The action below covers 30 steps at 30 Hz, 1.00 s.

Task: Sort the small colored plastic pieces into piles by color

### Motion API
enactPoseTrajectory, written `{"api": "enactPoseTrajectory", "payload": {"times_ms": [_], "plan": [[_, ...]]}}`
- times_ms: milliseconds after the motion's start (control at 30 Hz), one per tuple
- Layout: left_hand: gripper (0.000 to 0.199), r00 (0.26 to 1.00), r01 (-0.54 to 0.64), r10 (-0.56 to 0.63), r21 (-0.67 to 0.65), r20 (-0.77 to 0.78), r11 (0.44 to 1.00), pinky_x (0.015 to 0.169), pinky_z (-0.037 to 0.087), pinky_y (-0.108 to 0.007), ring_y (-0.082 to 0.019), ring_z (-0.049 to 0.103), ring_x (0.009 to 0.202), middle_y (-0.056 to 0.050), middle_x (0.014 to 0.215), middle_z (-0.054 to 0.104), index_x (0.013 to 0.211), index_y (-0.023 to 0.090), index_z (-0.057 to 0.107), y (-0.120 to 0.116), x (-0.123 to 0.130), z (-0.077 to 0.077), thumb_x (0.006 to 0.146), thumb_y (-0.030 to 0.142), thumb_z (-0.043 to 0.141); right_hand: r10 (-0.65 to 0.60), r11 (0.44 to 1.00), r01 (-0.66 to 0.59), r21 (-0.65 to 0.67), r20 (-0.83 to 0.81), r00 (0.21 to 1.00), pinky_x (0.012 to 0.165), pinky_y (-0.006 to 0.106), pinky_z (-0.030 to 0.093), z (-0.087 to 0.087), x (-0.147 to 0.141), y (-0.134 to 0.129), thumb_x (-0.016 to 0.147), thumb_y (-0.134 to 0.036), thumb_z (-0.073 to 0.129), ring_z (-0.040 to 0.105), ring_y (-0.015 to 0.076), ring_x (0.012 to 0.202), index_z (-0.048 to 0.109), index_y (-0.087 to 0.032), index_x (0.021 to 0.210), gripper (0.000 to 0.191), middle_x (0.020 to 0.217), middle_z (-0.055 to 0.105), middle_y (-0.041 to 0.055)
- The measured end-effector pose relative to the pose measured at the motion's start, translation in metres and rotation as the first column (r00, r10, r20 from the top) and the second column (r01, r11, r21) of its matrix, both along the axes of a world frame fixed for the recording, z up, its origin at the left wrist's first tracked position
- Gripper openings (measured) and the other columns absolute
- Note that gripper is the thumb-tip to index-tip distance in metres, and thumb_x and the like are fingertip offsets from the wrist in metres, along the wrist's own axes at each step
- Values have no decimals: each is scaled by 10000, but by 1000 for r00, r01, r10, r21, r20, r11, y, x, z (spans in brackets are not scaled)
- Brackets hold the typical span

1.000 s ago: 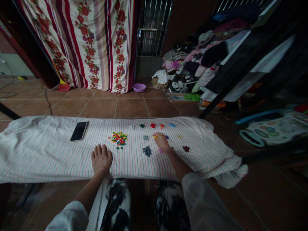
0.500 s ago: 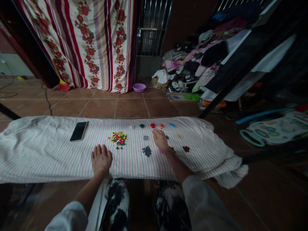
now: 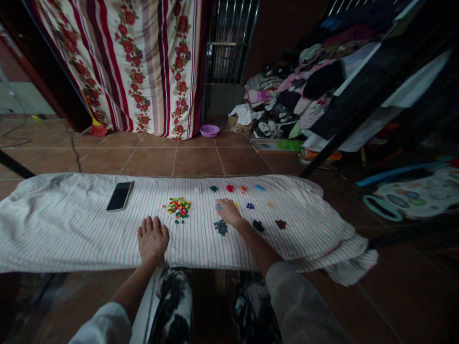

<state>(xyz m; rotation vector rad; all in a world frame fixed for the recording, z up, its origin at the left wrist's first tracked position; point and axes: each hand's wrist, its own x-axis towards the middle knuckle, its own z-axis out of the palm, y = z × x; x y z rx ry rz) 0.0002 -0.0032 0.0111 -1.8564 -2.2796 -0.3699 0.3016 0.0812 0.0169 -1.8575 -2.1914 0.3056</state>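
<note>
My left hand (image 3: 153,239) lies flat on the striped cloth, fingers spread, just below a mixed heap of small coloured pieces (image 3: 178,208). Over the middle of the cloth, my right hand (image 3: 231,212) has its fingers stretched leftward, partly covering a light grey pile (image 3: 218,207) and a yellow one (image 3: 235,205). Nothing shows in its fingers. Below it is a dark grey pile (image 3: 221,227). Sorted piles around it include green (image 3: 213,188), red (image 3: 230,188), orange (image 3: 244,189), light blue (image 3: 259,187), dark blue (image 3: 250,206), black (image 3: 258,225) and dark red (image 3: 280,224).
A smartphone (image 3: 119,196) lies on the cloth's left part. The striped cloth (image 3: 89,239) covers the long table and hangs in folds at the right. Beyond stand a purple basin (image 3: 209,131), a floral curtain (image 3: 154,71) and a heap of clothes (image 3: 287,95).
My right hand has moved left and slightly down from the yellow pile toward the light grey one, its fingers now stretched out. My left hand stays in place on the cloth.
</note>
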Motion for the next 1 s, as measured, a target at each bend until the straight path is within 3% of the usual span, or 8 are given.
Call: {"api": "enactPoseTrajectory", "payload": {"times_ms": [367,1000], "plan": [[532,1000,-5,5,2,18,1000,1116,307,-496,-328,404,1356,-210,1411,497,1329,71,528,-1,2,3,906,328,332,113,994,-112,13,-101,988,964,312,409,-3,-2,10,779,-100,597,593,195,1052,682,-213,1094,344,1150,657,71],[534,999,11,-12,19,45,1000,1120,293,-504,-325,382,1370,-221,1414,486,1339,67,515,-1,1,1,908,321,329,172,985,-168,48,-119,978,992,301,414,-9,-19,10,792,-80,569,565,188,1105,651,-193,1161,395,1158,637,90]]}}
